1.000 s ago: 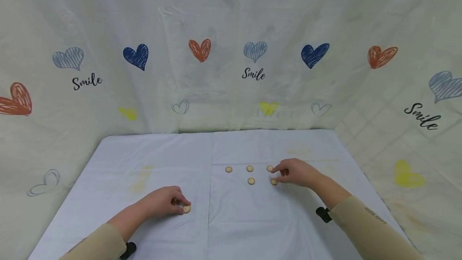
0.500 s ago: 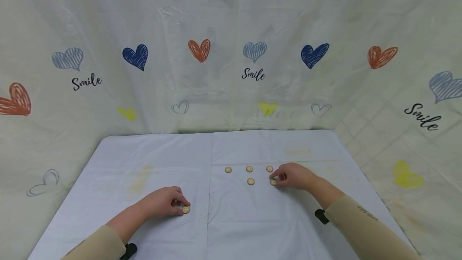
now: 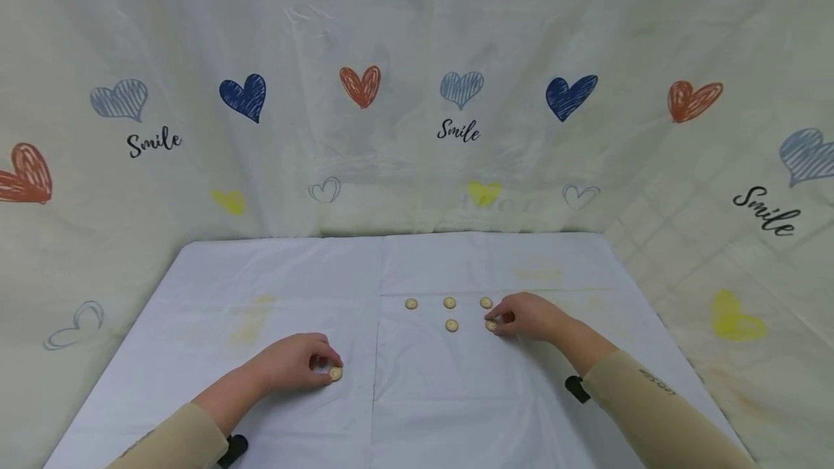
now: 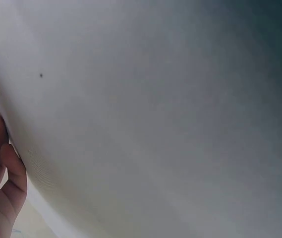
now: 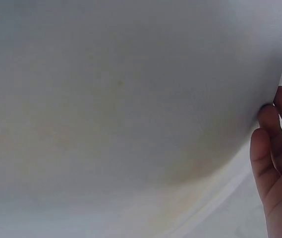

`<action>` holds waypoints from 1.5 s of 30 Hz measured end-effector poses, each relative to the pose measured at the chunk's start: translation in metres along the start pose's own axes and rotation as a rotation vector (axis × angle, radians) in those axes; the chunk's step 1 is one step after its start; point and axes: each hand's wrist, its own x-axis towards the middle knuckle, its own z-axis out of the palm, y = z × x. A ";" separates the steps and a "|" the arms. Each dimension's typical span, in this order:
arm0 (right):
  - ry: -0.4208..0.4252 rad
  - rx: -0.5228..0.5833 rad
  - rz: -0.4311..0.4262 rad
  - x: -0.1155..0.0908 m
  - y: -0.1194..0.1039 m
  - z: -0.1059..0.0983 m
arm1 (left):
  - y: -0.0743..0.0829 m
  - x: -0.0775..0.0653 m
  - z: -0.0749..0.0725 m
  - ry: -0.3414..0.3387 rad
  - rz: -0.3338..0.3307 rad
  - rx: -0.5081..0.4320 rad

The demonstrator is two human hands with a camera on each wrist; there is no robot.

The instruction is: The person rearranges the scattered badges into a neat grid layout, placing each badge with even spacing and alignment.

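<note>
On the left part of the table, my left hand (image 3: 296, 362) pinches a round wooden button (image 3: 336, 373) between thumb and index finger, close over the cloth. My right hand (image 3: 531, 315) has thumb and index finger about another wooden button (image 3: 491, 326), at the right end of the front row. Beside that one lies a front-row button (image 3: 452, 326). Behind them stretches a row of a left button (image 3: 411, 304), a middle button (image 3: 449, 302) and a right button (image 3: 486, 302), the last just behind my right index finger. Both wrist views catch the curled fingers only at their edges.
A white cloth with creases and faint yellow stains covers the table (image 3: 417, 418). Behind and at the sides hangs a pale curtain (image 3: 404, 165) printed with hearts and "Smile". A dark wrist device (image 3: 232, 450) shows under the left sleeve, a second dark device (image 3: 577, 389) under the right.
My right index finger has come down from the back-row button to the front-row one, which has shifted slightly left between finger and thumb. The left hand stays nearly in place with its button.
</note>
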 end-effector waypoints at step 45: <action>-0.010 0.080 0.010 -0.001 -0.001 -0.001 | 0.051 0.143 0.007 -0.073 0.016 0.137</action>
